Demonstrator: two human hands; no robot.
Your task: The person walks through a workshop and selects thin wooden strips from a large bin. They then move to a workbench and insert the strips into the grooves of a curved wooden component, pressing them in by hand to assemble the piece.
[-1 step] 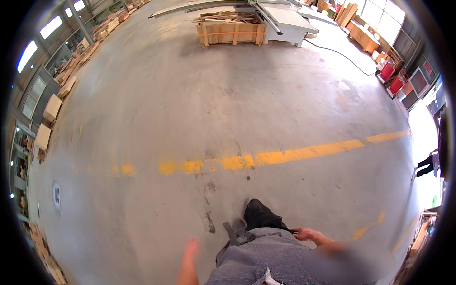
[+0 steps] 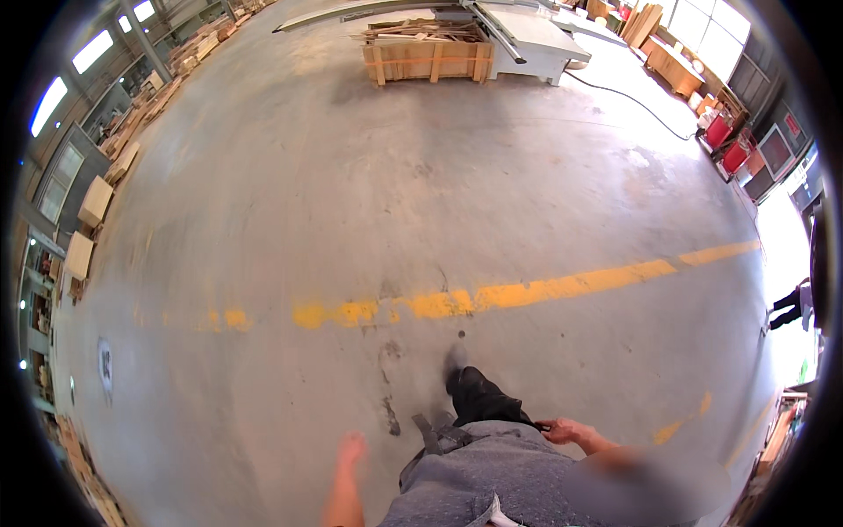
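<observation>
My left hand (image 2: pixel 351 450) hangs in the air to the left of my body. It is blurred, its fingers cannot be made out, and no object shows in it. At my right hip, my right hand (image 2: pixel 566 430) has its fingers curled against the edge of my black trousers (image 2: pixel 481 400). Whatever those fingers grip is too small and dark to name. A grey shirt (image 2: pixel 492 465) covers my body, with a dark strap (image 2: pixel 428 433) at its left side.
A worn yellow line (image 2: pixel 562 288) crosses the concrete floor (image 2: pixel 369 193). Ahead, a wooden crate of scrap strips (image 2: pixel 430 63) stands beside a pale machine table (image 2: pixel 536 39). A black cable (image 2: pixel 637 104) runs right toward red containers (image 2: pixel 736 156). Lumber stacks (image 2: pixel 97 200) line the left; a person (image 2: pixel 790 306) stands far right.
My leg has swung a little forward, and a blurred foot now shows beyond the trousers. My left hand has risen slightly forward. My right hand stays at the hip.
</observation>
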